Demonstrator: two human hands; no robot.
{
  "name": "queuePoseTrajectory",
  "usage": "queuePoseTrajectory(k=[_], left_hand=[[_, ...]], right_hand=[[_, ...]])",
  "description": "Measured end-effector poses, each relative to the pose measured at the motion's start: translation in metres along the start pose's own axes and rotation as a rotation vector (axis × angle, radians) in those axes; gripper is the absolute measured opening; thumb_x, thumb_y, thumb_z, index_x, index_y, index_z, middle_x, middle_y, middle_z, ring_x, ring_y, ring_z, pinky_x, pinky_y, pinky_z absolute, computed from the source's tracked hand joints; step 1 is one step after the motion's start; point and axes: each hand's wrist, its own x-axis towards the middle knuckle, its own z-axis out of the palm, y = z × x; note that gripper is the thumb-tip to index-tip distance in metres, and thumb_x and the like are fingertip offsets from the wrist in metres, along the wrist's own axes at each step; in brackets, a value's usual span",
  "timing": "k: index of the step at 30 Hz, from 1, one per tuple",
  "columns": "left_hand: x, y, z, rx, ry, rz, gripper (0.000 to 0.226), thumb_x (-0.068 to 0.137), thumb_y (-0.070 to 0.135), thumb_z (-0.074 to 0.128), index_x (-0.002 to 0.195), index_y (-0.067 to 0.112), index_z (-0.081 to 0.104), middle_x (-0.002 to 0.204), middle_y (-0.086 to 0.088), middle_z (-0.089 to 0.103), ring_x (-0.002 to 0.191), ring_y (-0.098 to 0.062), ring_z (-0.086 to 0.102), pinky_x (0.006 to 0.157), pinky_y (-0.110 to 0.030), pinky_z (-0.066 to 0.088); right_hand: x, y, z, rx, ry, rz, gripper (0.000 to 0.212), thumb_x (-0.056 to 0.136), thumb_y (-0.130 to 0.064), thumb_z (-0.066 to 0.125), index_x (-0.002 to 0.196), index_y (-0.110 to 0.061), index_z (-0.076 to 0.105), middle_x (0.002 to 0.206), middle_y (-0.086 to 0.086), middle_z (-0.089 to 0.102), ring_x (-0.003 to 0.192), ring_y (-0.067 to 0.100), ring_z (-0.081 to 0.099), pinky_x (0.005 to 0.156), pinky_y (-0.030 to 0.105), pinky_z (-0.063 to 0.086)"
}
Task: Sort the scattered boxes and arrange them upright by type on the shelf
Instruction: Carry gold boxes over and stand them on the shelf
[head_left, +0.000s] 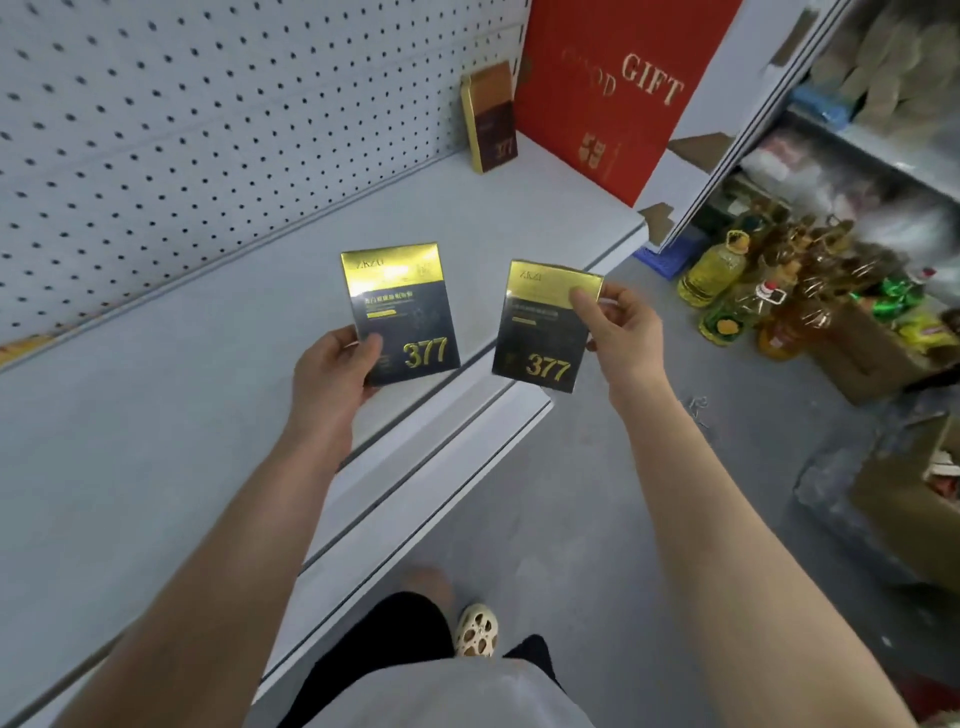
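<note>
I hold two flat black-and-gold boxes marked "377". My left hand (332, 371) grips the left box (402, 312) by its lower left corner, above the grey shelf (182, 395). My right hand (618, 327) pinches the right box (545, 327) by its right edge, thumb on the gold top, over the shelf's front edge. Both boxes face me, upright and slightly tilted. A third box (489, 122) of a similar kind, brown and gold, stands upright at the back of the shelf against the pegboard.
A tall red "GOOD GIFT" box (613, 98) stands at the shelf's right end beside the third box. A perforated back panel (182, 130) rises behind the shelf. Oil bottles (737, 291) and cardboard cartons (909, 499) crowd the floor to the right.
</note>
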Motion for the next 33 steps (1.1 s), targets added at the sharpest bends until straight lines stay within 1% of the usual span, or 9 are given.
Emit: queuePoseTrajectory(k=[4, 7, 10, 15, 20, 23, 27, 30, 33], left_hand=[[0.047, 0.008, 0.031, -0.017, 0.062, 0.011, 0.014, 0.094, 0.015, 0.060, 0.108, 0.014, 0.063, 0.100, -0.004, 0.072, 0.090, -0.018, 0.068, 0.088, -0.036, 0.054], [0.081, 0.020, 0.052, -0.041, 0.089, 0.010, 0.022, 0.094, 0.017, 0.061, 0.114, 0.009, 0.062, 0.104, -0.007, 0.071, 0.089, -0.019, 0.067, 0.088, -0.035, 0.055], [0.107, 0.030, 0.070, -0.023, 0.101, -0.001, 0.018, 0.094, 0.019, 0.062, 0.111, 0.013, 0.063, 0.108, -0.007, 0.071, 0.090, -0.019, 0.067, 0.091, -0.036, 0.053], [0.145, 0.046, 0.099, -0.022, 0.149, 0.000, 0.018, 0.094, 0.016, 0.061, 0.112, 0.013, 0.063, 0.105, -0.005, 0.072, 0.099, -0.024, 0.067, 0.099, -0.046, 0.050], [0.177, 0.050, 0.129, -0.008, 0.247, 0.002, 0.017, 0.094, 0.015, 0.061, 0.111, 0.013, 0.063, 0.096, -0.002, 0.072, 0.091, -0.022, 0.066, 0.099, -0.053, 0.048], [0.192, 0.051, 0.148, -0.034, 0.311, -0.012, 0.016, 0.094, 0.015, 0.060, 0.110, 0.013, 0.064, 0.099, -0.006, 0.073, 0.098, -0.030, 0.068, 0.099, -0.055, 0.048], [0.207, 0.049, 0.176, -0.052, 0.380, -0.026, 0.013, 0.094, 0.015, 0.060, 0.107, 0.016, 0.064, 0.100, -0.007, 0.073, 0.099, -0.031, 0.068, 0.098, -0.056, 0.048], [0.213, 0.048, 0.194, -0.067, 0.424, -0.028, 0.011, 0.094, 0.016, 0.060, 0.103, 0.021, 0.063, 0.098, -0.005, 0.073, 0.091, -0.025, 0.068, 0.096, -0.052, 0.050], [0.218, 0.045, 0.207, -0.083, 0.445, -0.031, 0.011, 0.094, 0.015, 0.060, 0.103, 0.022, 0.062, 0.098, -0.004, 0.072, 0.088, -0.022, 0.067, 0.095, -0.051, 0.050]], right_hand=[[0.074, -0.013, 0.009, -0.006, -0.063, -0.017, 0.024, 0.093, -0.035, 0.066, 0.111, -0.019, 0.059, 0.091, -0.004, 0.072, 0.078, 0.005, 0.069, 0.051, 0.012, 0.047], [0.125, -0.024, 0.019, -0.018, -0.063, -0.061, 0.025, 0.093, -0.031, 0.067, 0.112, -0.016, 0.061, 0.083, -0.007, 0.072, 0.068, -0.002, 0.068, 0.053, 0.013, 0.046], [0.170, -0.033, 0.029, -0.026, -0.098, -0.089, 0.024, 0.093, -0.029, 0.067, 0.112, -0.016, 0.062, 0.081, -0.007, 0.071, 0.066, -0.003, 0.066, 0.054, 0.014, 0.045], [0.245, -0.045, 0.049, -0.042, -0.218, -0.113, 0.016, 0.095, -0.022, 0.065, 0.111, -0.018, 0.061, 0.092, -0.002, 0.072, 0.079, 0.006, 0.068, 0.061, 0.015, 0.050], [0.334, -0.053, 0.073, -0.116, -0.373, -0.134, 0.018, 0.099, -0.018, 0.058, 0.117, -0.020, 0.058, 0.103, -0.010, 0.067, 0.091, -0.001, 0.062, 0.065, 0.008, 0.047], [0.388, -0.054, 0.095, -0.155, -0.472, -0.132, 0.016, 0.100, -0.018, 0.056, 0.116, -0.023, 0.057, 0.108, -0.007, 0.065, 0.097, 0.005, 0.061, 0.065, 0.008, 0.045], [0.442, -0.052, 0.118, -0.229, -0.621, -0.124, 0.024, 0.102, -0.019, 0.053, 0.124, -0.028, 0.053, 0.125, 0.000, 0.060, 0.111, 0.016, 0.059, 0.066, 0.015, 0.046], [0.463, -0.055, 0.126, -0.254, -0.720, -0.159, 0.039, 0.099, -0.012, 0.056, 0.131, -0.033, 0.048, 0.130, -0.001, 0.055, 0.111, 0.012, 0.057, 0.070, 0.017, 0.046], [0.474, -0.052, 0.130, -0.266, -0.744, -0.213, 0.053, 0.094, -0.002, 0.060, 0.134, -0.033, 0.046, 0.134, 0.000, 0.053, 0.115, 0.015, 0.055, 0.076, 0.018, 0.046]])
